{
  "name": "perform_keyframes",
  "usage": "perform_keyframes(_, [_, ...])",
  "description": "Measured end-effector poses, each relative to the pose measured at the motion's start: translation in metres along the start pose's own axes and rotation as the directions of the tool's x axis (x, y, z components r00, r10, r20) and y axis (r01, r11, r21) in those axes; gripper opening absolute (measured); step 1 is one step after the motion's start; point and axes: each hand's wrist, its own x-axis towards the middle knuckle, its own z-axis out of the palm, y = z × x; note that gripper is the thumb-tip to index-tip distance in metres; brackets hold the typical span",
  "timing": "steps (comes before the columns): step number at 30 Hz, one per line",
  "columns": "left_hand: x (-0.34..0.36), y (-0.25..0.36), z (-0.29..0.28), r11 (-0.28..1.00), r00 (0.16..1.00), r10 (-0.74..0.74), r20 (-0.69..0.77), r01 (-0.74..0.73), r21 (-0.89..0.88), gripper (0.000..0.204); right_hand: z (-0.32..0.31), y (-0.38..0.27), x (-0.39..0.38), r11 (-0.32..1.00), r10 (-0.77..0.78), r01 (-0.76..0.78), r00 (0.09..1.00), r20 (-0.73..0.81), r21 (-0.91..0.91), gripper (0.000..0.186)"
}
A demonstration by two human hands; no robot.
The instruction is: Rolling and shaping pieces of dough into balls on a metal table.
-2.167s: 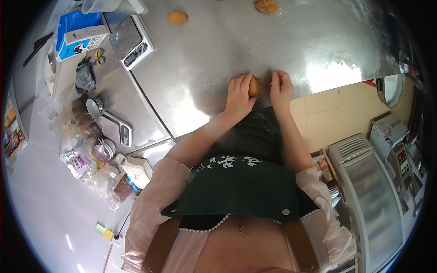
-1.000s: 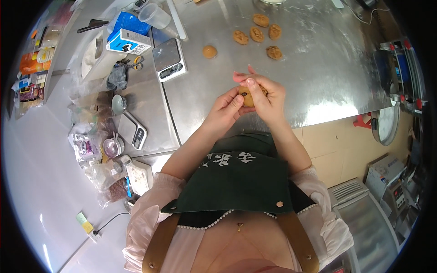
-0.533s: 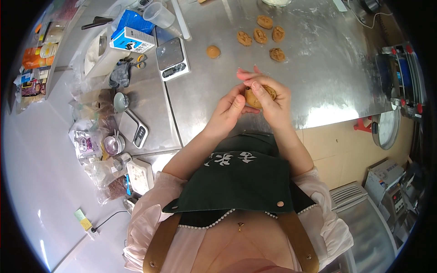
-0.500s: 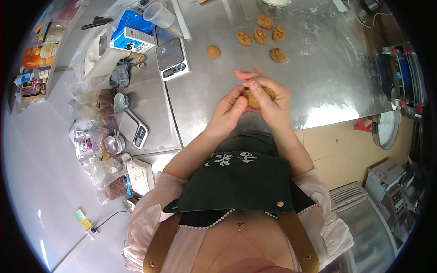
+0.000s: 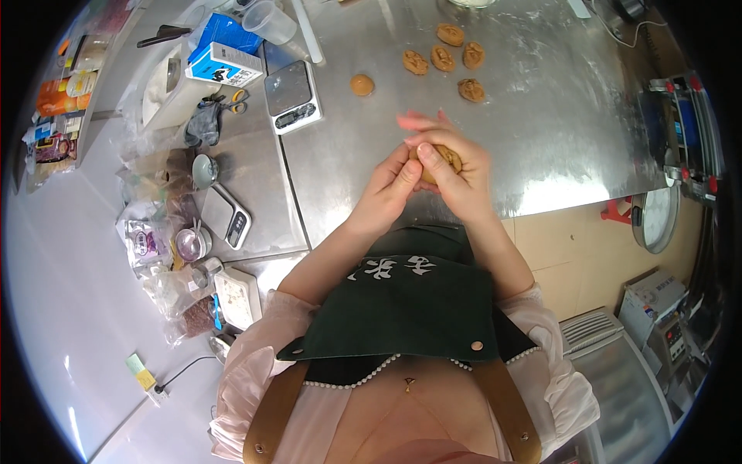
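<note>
Between my two hands, over the near edge of the steel table point(image 5: 541, 116), is a brown piece of dough point(image 5: 447, 158) with a grooved surface. My left hand point(image 5: 393, 182) closes round its left side, thumb pressed along it. From the right, my right hand point(image 5: 461, 166) wraps over it with the thumb on top; the other fingertips reach out beyond, slightly blurred. Much of the dough is hidden by my fingers. Farther back lie several grooved brown dough pieces point(image 5: 443, 59) in a loose group. A smooth round dough ball point(image 5: 362, 85) sits apart, left of them.
Left of the ball stands a white kitchen scale point(image 5: 294, 97). Beyond it are a milk carton point(image 5: 224, 65), a clear plastic cup point(image 5: 269, 22) and scissors point(image 5: 236, 101). A small spoon scale point(image 5: 220, 203) and a white tub point(image 5: 238, 298) lie nearer. A round pan point(image 5: 655, 222) is at right.
My right hand has shifted slightly, its thumb moving left over the dough, so the dough shows a little less. Both hands still hold it. The pieces on the table stay put.
</note>
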Motion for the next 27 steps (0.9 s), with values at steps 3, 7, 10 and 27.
perform_keyframes(3, [0.0,0.002,-0.013,0.999,0.998,-0.046,0.043,0.046,0.002,0.059,0.012,-0.028,0.005,0.967,0.217,-0.207,0.975,-0.054,0.149,0.031])
perform_keyframes(7, [0.003,0.004,-0.021,0.984,0.978,-0.109,0.176,0.132,-0.123,0.059,0.002,-0.021,0.01,0.992,0.084,-0.069,0.985,-0.151,0.103,0.024])
perform_keyframes(10, [0.003,0.0,-0.014,0.985,0.973,-0.118,0.201,0.14,-0.101,0.058,-0.009,0.001,0.008,0.998,0.039,-0.044,0.995,0.092,0.044,0.027])
perform_keyframes(27, [0.003,-0.009,-0.01,0.993,0.995,-0.08,0.06,0.084,-0.078,0.068,0.007,0.013,0.003,0.979,0.129,-0.133,0.991,0.033,0.154,0.044])
